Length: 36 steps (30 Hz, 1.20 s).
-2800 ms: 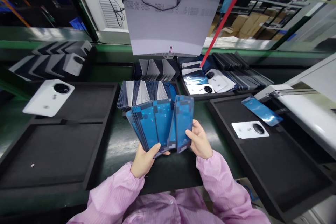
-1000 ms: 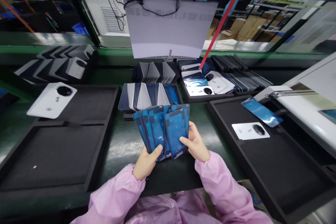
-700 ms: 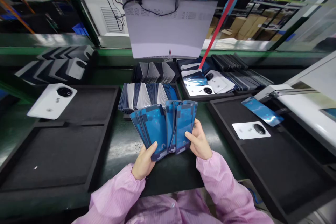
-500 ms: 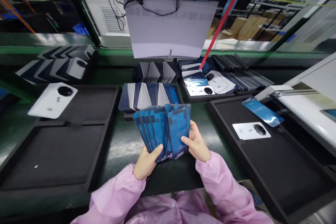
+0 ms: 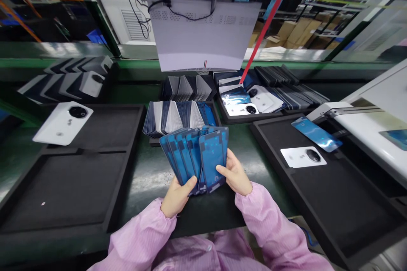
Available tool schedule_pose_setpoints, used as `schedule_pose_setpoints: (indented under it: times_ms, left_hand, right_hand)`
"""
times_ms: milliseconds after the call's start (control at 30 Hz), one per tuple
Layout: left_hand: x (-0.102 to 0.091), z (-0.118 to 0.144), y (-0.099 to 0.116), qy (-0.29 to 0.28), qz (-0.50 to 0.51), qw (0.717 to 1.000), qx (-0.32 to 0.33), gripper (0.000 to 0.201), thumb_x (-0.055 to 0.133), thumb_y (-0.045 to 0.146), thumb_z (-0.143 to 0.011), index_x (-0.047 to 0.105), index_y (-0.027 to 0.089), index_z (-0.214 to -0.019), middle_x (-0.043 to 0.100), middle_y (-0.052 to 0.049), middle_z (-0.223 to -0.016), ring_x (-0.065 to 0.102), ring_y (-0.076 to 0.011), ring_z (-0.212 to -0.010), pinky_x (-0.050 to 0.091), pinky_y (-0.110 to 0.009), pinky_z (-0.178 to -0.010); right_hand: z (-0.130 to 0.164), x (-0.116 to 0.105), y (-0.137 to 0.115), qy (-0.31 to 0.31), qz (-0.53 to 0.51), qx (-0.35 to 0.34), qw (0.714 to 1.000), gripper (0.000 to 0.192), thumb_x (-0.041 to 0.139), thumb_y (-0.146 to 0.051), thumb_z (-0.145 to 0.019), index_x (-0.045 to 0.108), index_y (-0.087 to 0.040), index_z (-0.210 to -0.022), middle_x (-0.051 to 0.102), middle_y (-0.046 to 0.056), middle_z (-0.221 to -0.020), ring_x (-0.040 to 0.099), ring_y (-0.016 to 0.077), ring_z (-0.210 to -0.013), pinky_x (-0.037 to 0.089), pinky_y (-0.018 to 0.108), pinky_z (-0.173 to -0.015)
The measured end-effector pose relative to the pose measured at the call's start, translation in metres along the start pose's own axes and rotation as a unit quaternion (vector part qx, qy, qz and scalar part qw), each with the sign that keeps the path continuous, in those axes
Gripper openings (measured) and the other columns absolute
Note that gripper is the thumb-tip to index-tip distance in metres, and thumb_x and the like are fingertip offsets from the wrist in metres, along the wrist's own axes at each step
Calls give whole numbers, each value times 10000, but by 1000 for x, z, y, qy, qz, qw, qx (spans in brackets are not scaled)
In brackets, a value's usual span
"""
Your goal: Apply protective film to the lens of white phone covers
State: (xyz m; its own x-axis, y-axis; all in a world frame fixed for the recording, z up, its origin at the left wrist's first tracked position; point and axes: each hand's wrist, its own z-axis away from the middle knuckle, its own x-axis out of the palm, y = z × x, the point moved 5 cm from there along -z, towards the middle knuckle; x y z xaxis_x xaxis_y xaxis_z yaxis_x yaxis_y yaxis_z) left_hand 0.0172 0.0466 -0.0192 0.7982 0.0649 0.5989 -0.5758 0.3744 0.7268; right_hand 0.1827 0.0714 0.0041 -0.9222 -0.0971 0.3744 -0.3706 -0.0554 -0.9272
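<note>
A fanned stack of phone back covers [image 5: 213,159], blue film side toward me, is held up over the green bench. My left hand [image 5: 178,194] is closed on the left part of the fan, its thumb on the lower edge of the covers. With the thumb across the front cover, my right hand [image 5: 235,174] grips the right part. Fingers behind the covers are mostly hidden. Just beyond the fan stands a black foam tray packed with upright covers [image 5: 173,116], white, dark and blue.
At left lies a black foam tray [image 5: 125,169] with a white back cover [image 5: 63,123] on it. Another tray [image 5: 305,203] at right holds a white cover [image 5: 303,157] and a blue-filmed one [image 5: 316,134]. A monitor back [image 5: 205,29] faces me. A white machine [image 5: 375,118] borders the right.
The covers in the left part of the fan have spread apart a little more. My right hand has shifted slightly left with its covers.
</note>
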Motion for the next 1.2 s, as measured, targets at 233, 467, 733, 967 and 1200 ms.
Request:
schedule_pose_setpoints:
  times_ms: [233,467,733,967,1200]
  left_hand:
    - [1,3,1,-8,52,998,-46,619,786,395,-662,576,246,-1226,734,-58,-1076,653,-283,-1085,472,-460,-999]
    - [-1,0,0,2,11,1000,12,616,795,382,-668,581,215,-1221,732,-82,-1074,648,-270,-1089,447,-458,-1027]
    - [2,0,5,2,58,998,-5,585,774,375,-695,583,240,-1232,734,-65,-1076,632,-273,-1124,434,-456,-1045]
    - [0,-1,0,8,23,999,23,611,776,398,-700,562,255,-1254,712,-71,-1141,594,-264,-1184,412,-452,-1070]
    - [-4,-1,-2,-4,78,997,-9,544,696,455,-765,578,238,-1250,682,-88,-1204,546,-280,-1243,383,-456,-1093]
  right_hand:
    - [-2,-7,0,38,-28,1,999,515,780,-303,-699,502,-288,-1132,670,26,-1135,650,209,-1031,515,419,-954]
    - [0,-2,-6,23,-27,-5,999,617,791,-319,-676,475,-317,-1206,610,27,-1248,589,220,-1148,465,435,-1021]
    - [-1,-5,-1,43,-34,-4,998,574,789,-277,-682,501,-303,-1178,630,20,-1212,617,210,-1094,483,414,-1000]
    - [1,-1,2,-2,-31,-4,1000,630,787,-282,-695,474,-319,-1240,615,25,-1247,607,210,-1123,467,426,-1017]
    - [0,4,6,-19,-22,-2,1000,587,785,-285,-698,501,-288,-1211,637,38,-1213,618,215,-1106,472,424,-1011]
